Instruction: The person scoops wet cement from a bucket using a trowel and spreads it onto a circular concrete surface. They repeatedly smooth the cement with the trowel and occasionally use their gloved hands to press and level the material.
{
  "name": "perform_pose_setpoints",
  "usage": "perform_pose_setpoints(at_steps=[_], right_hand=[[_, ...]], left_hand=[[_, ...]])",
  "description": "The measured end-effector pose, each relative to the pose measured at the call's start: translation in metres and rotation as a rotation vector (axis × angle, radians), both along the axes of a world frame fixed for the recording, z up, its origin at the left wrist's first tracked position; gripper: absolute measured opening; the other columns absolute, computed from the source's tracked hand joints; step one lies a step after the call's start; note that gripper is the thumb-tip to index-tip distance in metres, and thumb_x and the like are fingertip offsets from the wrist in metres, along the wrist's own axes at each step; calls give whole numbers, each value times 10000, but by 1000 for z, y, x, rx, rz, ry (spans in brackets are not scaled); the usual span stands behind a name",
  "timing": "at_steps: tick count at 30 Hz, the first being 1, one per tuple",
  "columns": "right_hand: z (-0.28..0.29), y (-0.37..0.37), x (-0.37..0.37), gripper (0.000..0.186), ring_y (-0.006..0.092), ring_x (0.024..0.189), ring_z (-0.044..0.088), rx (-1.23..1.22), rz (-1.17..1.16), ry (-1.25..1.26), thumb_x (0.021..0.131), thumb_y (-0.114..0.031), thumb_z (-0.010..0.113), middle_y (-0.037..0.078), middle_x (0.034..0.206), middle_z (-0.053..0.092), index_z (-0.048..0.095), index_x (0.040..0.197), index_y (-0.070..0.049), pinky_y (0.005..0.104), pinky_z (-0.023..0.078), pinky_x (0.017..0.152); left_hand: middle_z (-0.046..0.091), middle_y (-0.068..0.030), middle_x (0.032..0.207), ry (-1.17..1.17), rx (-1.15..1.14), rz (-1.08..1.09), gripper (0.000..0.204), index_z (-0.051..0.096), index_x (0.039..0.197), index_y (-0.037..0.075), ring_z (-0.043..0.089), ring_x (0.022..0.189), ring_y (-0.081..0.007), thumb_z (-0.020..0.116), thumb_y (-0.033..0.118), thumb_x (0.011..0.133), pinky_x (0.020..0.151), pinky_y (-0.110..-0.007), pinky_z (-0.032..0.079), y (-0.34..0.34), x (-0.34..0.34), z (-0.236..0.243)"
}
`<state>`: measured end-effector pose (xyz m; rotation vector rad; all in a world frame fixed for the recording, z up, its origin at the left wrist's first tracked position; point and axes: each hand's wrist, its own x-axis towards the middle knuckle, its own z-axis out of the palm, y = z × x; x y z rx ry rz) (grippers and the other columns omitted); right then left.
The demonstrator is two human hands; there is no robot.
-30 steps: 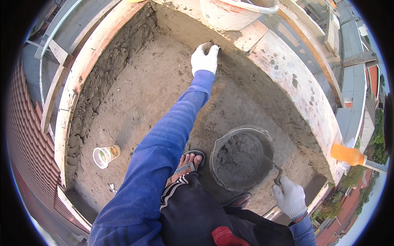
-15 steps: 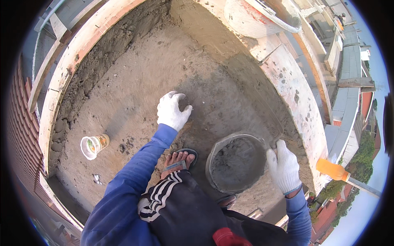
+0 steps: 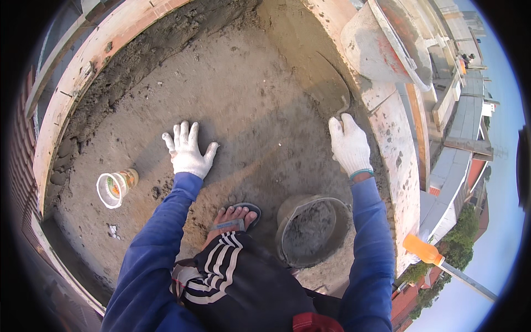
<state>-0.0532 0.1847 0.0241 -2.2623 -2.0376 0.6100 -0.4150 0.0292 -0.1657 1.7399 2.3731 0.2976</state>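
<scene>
Trowel (image 3: 338,83), one: blade at eleven o'clock from the right hand (image 3: 351,146), whose fingers are closed round its handle; long axis eleven-to-five, beside the mortared wall (image 3: 285,33). Left hand (image 3: 189,157), farther, at eight o'clock: fingers spread wide, nothing held.

White knitted-cloth gloves (image 3: 189,157) look matt against the rough grey-brown floor (image 3: 238,99); a round grey bucket (image 3: 290,210), apparently plastic, appears dull.
</scene>
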Motion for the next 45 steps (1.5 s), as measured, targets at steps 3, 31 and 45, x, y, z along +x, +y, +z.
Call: perform_pose_setpoints(at_steps=[3, 31, 45], right_hand=[[36, -12, 3, 355, 489, 937, 774, -51, -106, 117, 1149, -392, 625, 248, 999, 788, 672, 1257, -57, 546, 591, 785], [38, -28, 9, 340, 522, 987, 736, 155, -28, 145, 1135, -365, 668, 239, 1028, 782, 652, 1281, -58, 566, 567, 812], [146, -313, 145, 265, 399, 820, 775, -279, 176, -306, 1017, -324, 786, 164, 939, 728, 691, 1056, -80, 501, 613, 704]], left_hand=[[476, -255, 1742, -5, -3, -7, 855, 572, 1636, 59, 325, 1691, -459, 767, 585, 991, 1403, -692, 46, 1, 2, -1], [465, -281, 1741, -23, 53, -41, 797, 582, 1620, 34, 310, 1687, -494, 719, 559, 1037, 1401, -689, 20, 0, 5, -8], [710, -175, 1538, -1487, -618, -384, 699, 573, 1613, -94, 637, 1408, -207, 667, 438, 1170, 1216, -352, 474, -29, 214, 93]])
